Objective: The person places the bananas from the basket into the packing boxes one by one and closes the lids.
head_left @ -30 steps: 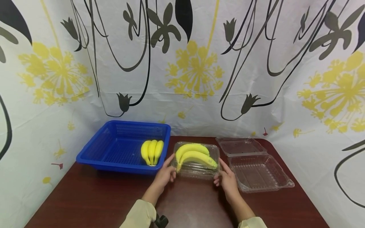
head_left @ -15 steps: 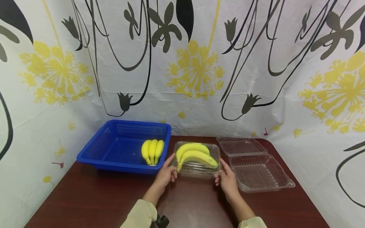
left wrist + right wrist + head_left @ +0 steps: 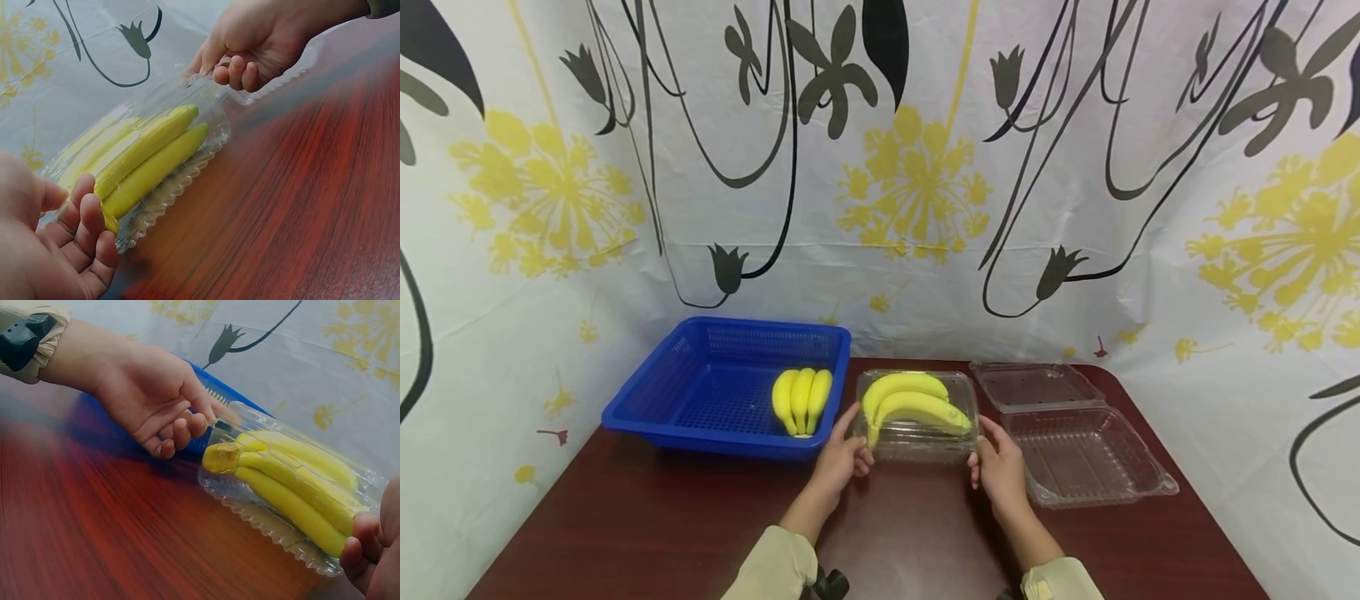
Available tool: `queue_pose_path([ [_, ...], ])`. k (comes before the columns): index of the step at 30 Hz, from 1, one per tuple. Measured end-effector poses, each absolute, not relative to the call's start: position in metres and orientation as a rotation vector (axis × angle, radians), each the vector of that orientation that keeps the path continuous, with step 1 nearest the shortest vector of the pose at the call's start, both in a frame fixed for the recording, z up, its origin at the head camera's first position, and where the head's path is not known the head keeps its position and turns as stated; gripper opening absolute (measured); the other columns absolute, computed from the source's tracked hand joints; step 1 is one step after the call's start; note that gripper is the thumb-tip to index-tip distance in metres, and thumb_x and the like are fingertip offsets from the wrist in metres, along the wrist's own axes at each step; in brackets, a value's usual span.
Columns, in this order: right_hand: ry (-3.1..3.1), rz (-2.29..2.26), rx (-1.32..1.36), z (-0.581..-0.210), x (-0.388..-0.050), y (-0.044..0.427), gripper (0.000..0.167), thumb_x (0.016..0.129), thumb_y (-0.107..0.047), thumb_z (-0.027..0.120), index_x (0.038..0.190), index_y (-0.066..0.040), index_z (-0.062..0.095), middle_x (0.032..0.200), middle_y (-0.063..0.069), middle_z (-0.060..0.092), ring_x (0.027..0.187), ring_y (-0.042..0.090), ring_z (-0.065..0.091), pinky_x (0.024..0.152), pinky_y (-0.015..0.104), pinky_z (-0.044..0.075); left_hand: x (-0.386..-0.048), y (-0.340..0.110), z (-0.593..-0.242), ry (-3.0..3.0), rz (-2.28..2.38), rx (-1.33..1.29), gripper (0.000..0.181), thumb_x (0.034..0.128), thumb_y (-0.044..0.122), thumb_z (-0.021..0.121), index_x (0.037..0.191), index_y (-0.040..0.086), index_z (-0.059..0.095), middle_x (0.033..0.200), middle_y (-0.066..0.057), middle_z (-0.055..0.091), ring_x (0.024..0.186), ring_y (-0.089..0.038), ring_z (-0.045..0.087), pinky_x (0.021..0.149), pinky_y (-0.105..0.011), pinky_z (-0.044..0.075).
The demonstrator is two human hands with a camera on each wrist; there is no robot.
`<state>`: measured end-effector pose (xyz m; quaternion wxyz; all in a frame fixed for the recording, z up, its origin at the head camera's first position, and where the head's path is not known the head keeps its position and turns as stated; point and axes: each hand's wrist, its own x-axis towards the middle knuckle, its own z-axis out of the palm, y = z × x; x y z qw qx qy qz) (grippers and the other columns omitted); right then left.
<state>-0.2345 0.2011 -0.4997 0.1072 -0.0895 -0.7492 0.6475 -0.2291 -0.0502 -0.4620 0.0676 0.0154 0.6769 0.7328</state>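
A clear plastic container (image 3: 917, 446) holds a bunch of yellow bananas (image 3: 921, 408) under its lid. My left hand (image 3: 837, 458) grips its left side between thumb and index finger, the other fingers loosely bent. On the opposite side my right hand (image 3: 1002, 471) holds the edge the same way. In the left wrist view the bananas (image 3: 147, 165) lie between the left hand (image 3: 56, 237) and the right hand (image 3: 262, 44). Whether the container rests on the table or is slightly raised, I cannot tell.
At the left stands a blue basket (image 3: 715, 437) with a bunch of bananas (image 3: 802, 402) at its right side. An open clear container (image 3: 1086, 454) lies to the right, its lid (image 3: 1037, 385) folded back. Behind the dark red table (image 3: 662, 517) hangs a patterned sheet (image 3: 865, 308).
The near edge of the banana container has shifted slightly up in the head view, and both hands have moved a little with it, keeping their hold.
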Motion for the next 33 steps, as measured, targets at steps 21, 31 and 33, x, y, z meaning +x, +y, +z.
queue_pose_path([
  [21, -2.006, 2.033, -0.353, -0.499, -0.261, 0.194, 0.034, 0.104, -0.011, 0.041, 0.135, -0.004, 0.054, 0.059, 0.005, 0.056, 0.042, 0.010, 0.051, 0.040, 0.026, 0.046, -0.266, -0.038, -0.497, 2.118, 2.236, -0.085, 0.048, 0.1046, 0.014, 0.042, 0.152, 0.012, 0.032, 0.075, -0.007, 0.061, 0.064, -0.014, 0.056, 0.065, -0.031, 0.049],
  [31, -1.917, 2.196, -0.375, -0.492, -0.268, 0.190, 0.036, 0.106, -0.010, 0.036, 0.138, -0.004, 0.050, 0.066, 0.005, 0.059, 0.050, 0.010, 0.057, 0.050, 0.026, 0.051, -0.273, -0.036, -0.498, 2.092, 2.277, -0.124, 0.048, 0.1049, 0.015, 0.041, 0.152, 0.013, 0.031, 0.078, -0.007, 0.064, 0.063, -0.013, 0.056, 0.059, -0.025, 0.043],
  [33, -1.896, 2.232, -0.384, -0.491, -0.267, 0.190, 0.036, 0.105, -0.009, 0.038, 0.139, -0.004, 0.049, 0.068, 0.005, 0.059, 0.052, 0.010, 0.058, 0.052, 0.026, 0.052, -0.273, -0.037, -0.499, 2.091, 2.267, -0.108, 0.049, 0.1053, 0.015, 0.040, 0.153, 0.012, 0.029, 0.083, -0.011, 0.066, 0.066, -0.015, 0.057, 0.060, -0.027, 0.045],
])
